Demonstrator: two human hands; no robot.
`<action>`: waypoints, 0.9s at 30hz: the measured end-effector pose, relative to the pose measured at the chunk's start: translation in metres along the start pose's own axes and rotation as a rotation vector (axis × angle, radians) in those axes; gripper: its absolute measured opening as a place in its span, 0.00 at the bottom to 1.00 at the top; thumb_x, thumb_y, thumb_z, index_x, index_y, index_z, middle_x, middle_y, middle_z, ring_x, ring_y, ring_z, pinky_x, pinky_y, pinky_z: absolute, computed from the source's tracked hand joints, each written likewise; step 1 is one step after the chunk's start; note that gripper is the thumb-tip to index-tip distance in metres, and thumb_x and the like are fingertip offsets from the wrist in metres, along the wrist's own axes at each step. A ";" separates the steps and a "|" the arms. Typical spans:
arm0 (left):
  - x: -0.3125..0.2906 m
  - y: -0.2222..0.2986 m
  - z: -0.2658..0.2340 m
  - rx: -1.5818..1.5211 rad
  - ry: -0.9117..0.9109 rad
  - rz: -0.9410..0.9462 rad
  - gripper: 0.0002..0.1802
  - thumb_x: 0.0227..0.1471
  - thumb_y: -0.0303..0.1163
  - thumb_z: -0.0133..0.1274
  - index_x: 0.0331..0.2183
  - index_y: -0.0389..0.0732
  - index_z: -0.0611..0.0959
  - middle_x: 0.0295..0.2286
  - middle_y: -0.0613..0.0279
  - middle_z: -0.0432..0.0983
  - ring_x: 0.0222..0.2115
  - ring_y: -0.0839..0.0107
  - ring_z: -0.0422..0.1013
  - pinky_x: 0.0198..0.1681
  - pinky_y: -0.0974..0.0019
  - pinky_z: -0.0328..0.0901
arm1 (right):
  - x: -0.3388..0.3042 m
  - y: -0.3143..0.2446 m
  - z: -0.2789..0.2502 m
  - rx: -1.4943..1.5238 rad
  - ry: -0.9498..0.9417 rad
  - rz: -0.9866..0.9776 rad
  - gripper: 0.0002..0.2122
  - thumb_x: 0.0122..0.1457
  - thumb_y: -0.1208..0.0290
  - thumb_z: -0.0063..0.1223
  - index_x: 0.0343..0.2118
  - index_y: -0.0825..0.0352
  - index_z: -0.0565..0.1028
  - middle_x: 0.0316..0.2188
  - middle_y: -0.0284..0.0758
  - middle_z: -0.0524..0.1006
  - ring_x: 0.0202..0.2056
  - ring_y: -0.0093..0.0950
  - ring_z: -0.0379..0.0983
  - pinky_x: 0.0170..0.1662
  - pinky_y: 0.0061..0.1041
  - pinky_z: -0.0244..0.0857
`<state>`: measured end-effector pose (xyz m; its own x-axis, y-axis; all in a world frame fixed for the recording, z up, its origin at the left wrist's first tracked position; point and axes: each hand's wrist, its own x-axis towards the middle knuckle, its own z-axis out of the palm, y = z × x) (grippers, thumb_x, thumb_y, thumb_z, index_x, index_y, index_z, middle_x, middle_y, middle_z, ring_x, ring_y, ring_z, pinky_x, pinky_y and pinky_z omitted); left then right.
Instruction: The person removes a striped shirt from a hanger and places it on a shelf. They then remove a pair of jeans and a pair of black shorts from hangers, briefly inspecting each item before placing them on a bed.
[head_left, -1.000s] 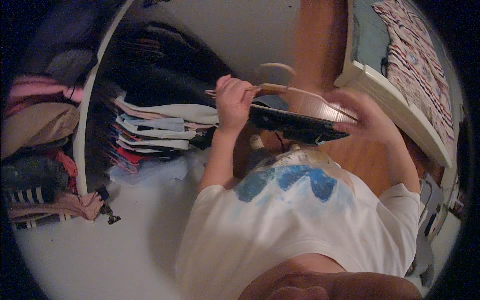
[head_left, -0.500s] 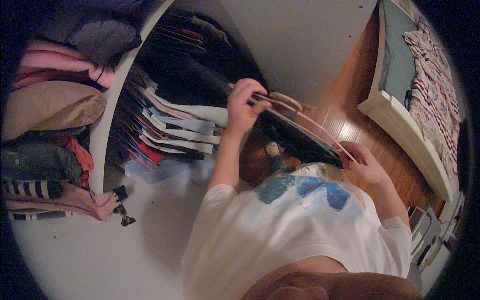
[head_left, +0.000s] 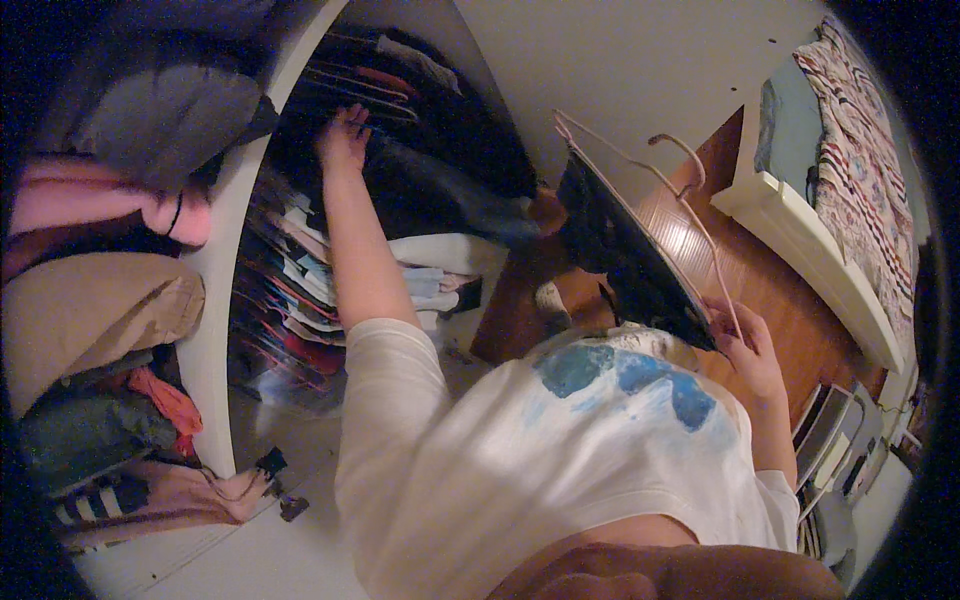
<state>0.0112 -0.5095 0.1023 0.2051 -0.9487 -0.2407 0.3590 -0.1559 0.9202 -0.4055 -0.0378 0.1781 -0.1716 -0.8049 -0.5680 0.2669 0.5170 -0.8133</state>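
A pale pink clothes hanger (head_left: 712, 235) is in my right hand (head_left: 742, 345), its lower corner gripped between fingers and thumb. Over its bar hangs a dark garment (head_left: 630, 250), in front of my body; its kind cannot be made out. My left hand (head_left: 345, 145) reaches into the dark wardrobe, fingers apart and slightly curled beside the hanging clothes. Dark blue trousers (head_left: 450, 190) hang just right of that hand. Below my left forearm is a row of white and coloured garments on hangers (head_left: 310, 290).
A white wardrobe divider (head_left: 215, 270) stands at left, with shelves of folded clothes, among them a pink piece (head_left: 110, 195) and tan trousers (head_left: 110, 310). A clip hanger (head_left: 285, 490) juts out below. A bed (head_left: 800, 240) stands on the wooden floor (head_left: 790, 325) at right.
My left hand has let go of the hanger and moved left into the wardrobe. The hanger and dark garment have swung upright, held by my right hand alone.
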 end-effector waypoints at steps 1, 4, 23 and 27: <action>0.004 0.000 -0.002 -0.065 -0.069 -0.024 0.20 0.52 0.35 0.50 0.46 0.39 0.71 0.32 0.58 0.70 0.31 0.63 0.67 0.41 0.54 0.64 | 0.001 -0.001 0.003 -0.001 0.003 -0.006 0.24 0.46 0.81 0.43 0.51 0.70 0.67 0.43 0.35 0.70 0.43 0.25 0.66 0.45 0.22 0.63; 0.018 -0.008 -0.022 0.007 -0.003 0.126 0.18 0.52 0.35 0.49 0.45 0.40 0.72 0.28 0.59 0.68 0.23 0.67 0.65 0.29 0.60 0.66 | 0.007 0.011 -0.005 -0.145 -0.030 -0.059 0.24 0.47 0.78 0.46 0.51 0.71 0.67 0.42 0.34 0.71 0.45 0.26 0.66 0.47 0.21 0.61; -0.077 0.007 -0.082 0.442 0.242 0.290 0.16 0.49 0.26 0.52 0.42 0.43 0.73 0.27 0.61 0.70 0.23 0.73 0.65 0.24 0.66 0.63 | 0.055 -0.004 0.009 -0.195 -0.262 -0.001 0.28 0.44 0.69 0.49 0.53 0.70 0.66 0.34 0.29 0.68 0.37 0.21 0.64 0.42 0.17 0.58; -0.062 -0.008 -0.076 0.630 0.154 0.461 0.28 0.47 0.19 0.48 0.51 0.47 0.65 0.44 0.54 0.67 0.33 0.71 0.67 0.31 0.65 0.65 | 0.060 0.004 0.004 -0.220 -0.249 0.012 0.27 0.45 0.70 0.48 0.52 0.73 0.65 0.44 0.39 0.72 0.45 0.28 0.67 0.52 0.25 0.58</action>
<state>0.0651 -0.4285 0.0864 0.3474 -0.9140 0.2093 -0.3660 0.0733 0.9277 -0.4111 -0.0852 0.1410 0.0744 -0.8311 -0.5511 0.0521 0.5551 -0.8301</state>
